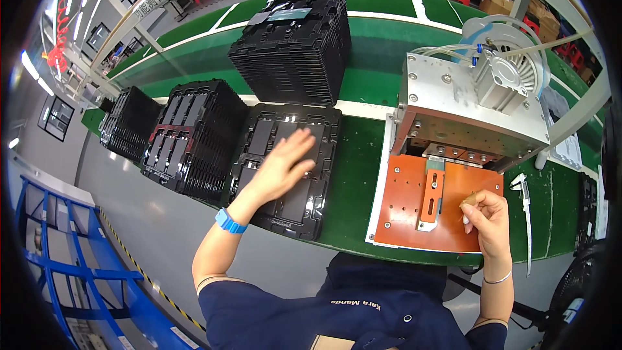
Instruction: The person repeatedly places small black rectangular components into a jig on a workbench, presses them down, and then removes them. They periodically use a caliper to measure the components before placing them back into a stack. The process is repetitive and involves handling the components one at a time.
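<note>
My left hand (284,167) is spread flat, fingers extended, over a black plastic tray (303,228) that holds dark flat rectangular pieces (261,137). Whether its fingertips touch a piece I cannot tell. Above the front right corner of an orange base plate (405,188), my right hand (490,219) is closed in a pinch. A small tan bit (468,200) shows at its fingertips, too small to tell whether it is held or worn. On the plate lies a narrow orange slotted block (432,199), in front of a metal press (466,94) with an air cylinder on top.
Stacks of black trays stand at the far side (291,52), to the left (194,136) and at the far left (129,123). A caliper (525,214) lies right of the press on the green bench (356,181). A black fan (573,295) is at lower right.
</note>
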A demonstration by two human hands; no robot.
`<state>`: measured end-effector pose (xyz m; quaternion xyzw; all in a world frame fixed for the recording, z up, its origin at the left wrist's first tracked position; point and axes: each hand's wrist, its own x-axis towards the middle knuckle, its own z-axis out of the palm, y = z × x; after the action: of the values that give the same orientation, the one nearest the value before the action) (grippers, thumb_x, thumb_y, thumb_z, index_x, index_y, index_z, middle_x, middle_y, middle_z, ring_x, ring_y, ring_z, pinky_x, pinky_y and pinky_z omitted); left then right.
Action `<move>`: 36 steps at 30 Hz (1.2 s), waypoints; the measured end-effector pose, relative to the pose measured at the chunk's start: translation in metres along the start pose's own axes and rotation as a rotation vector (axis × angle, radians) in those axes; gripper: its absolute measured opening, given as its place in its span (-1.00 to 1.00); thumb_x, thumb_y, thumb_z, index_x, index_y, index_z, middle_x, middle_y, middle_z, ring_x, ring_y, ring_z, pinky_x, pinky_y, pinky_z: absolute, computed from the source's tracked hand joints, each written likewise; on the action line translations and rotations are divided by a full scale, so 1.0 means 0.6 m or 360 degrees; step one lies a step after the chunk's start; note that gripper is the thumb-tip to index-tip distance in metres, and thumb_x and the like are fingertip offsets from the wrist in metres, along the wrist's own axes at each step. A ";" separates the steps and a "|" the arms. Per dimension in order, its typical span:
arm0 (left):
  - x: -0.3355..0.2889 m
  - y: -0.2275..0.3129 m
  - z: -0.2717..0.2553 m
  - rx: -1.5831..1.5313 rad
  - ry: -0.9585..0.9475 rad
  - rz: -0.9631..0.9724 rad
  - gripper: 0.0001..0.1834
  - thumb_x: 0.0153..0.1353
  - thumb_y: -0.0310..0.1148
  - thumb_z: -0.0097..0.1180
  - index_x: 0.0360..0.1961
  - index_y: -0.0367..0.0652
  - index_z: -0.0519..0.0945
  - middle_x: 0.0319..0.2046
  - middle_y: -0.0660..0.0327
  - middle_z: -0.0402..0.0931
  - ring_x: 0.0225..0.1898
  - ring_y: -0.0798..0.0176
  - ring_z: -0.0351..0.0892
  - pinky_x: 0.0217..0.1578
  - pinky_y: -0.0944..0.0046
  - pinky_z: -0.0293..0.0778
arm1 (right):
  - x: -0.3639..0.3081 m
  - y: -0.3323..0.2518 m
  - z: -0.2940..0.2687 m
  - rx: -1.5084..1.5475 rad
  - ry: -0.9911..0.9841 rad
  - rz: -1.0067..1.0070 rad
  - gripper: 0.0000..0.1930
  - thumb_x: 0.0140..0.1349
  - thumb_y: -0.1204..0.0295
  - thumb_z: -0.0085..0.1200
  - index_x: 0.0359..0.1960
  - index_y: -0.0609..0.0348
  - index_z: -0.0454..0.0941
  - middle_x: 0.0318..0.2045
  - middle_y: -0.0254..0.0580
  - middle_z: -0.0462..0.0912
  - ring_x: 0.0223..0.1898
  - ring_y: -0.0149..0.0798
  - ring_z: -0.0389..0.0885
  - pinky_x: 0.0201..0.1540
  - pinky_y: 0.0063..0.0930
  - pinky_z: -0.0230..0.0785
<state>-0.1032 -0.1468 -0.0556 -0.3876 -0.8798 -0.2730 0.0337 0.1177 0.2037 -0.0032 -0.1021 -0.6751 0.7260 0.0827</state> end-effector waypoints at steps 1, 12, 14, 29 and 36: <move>0.003 -0.010 -0.008 -0.0105 0.0120 -0.0053 -0.57 0.25 -0.28 0.13 0.10 -0.28 0.52 0.22 -0.07 0.35 0.30 -0.07 0.27 0.26 0.08 0.25 | 0.001 -0.001 0.000 -0.0005 -0.0007 0.0001 -0.92 0.17 0.55 0.20 -0.43 0.30 0.57 -0.59 -0.31 0.56 -0.62 -0.57 0.42 -0.58 -0.72 0.28; 0.069 -0.047 -0.030 0.0561 -0.0017 -0.0863 -0.34 -0.18 0.00 0.42 -0.16 -0.31 0.59 -0.12 0.00 0.52 0.04 -0.01 0.49 0.05 0.11 0.45 | -0.003 0.003 -0.003 -0.0029 -0.0021 -0.0019 -0.92 0.17 0.55 0.20 -0.43 0.30 0.58 -0.57 -0.31 0.56 -0.61 -0.55 0.43 -0.57 -0.72 0.29; 0.089 -0.053 -0.042 0.0517 -0.0247 -0.1033 -0.27 -0.20 0.03 0.42 -0.06 -0.27 0.57 0.01 0.01 0.47 0.10 0.01 0.45 0.07 0.11 0.44 | -0.002 0.001 -0.002 -0.0021 -0.0044 -0.0027 -0.92 0.17 0.54 0.20 -0.43 0.31 0.58 -0.55 -0.30 0.57 -0.59 -0.55 0.45 -0.56 -0.72 0.31; 0.028 0.149 -0.064 -0.0942 -0.0004 -0.0462 -0.70 0.17 -0.29 0.27 -0.49 -0.33 0.53 -0.62 0.39 0.36 -0.55 0.59 0.25 -0.60 0.41 0.21 | 0.005 -0.046 0.108 -0.0382 -0.0482 -0.0184 -0.67 0.23 0.57 0.11 0.04 0.40 0.51 -0.13 -0.09 0.64 -0.27 -0.42 0.64 -0.23 -0.61 0.51; 0.063 0.266 0.031 -0.1330 -0.0521 0.0128 -0.76 0.24 -0.33 0.23 -0.44 -0.30 0.54 -0.64 0.28 0.47 -0.60 0.54 0.44 -0.61 0.47 0.30 | 0.012 -0.034 0.058 -0.0069 -0.0272 0.0323 -0.82 0.30 0.42 0.11 -0.27 0.33 0.61 -0.45 -0.31 0.65 -0.44 -0.53 0.58 -0.33 -0.65 0.48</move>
<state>-0.0152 -0.0243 0.0110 -0.4399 -0.6720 -0.5385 -0.2548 0.1011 0.1738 0.0190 -0.1094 -0.6814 0.7219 -0.0512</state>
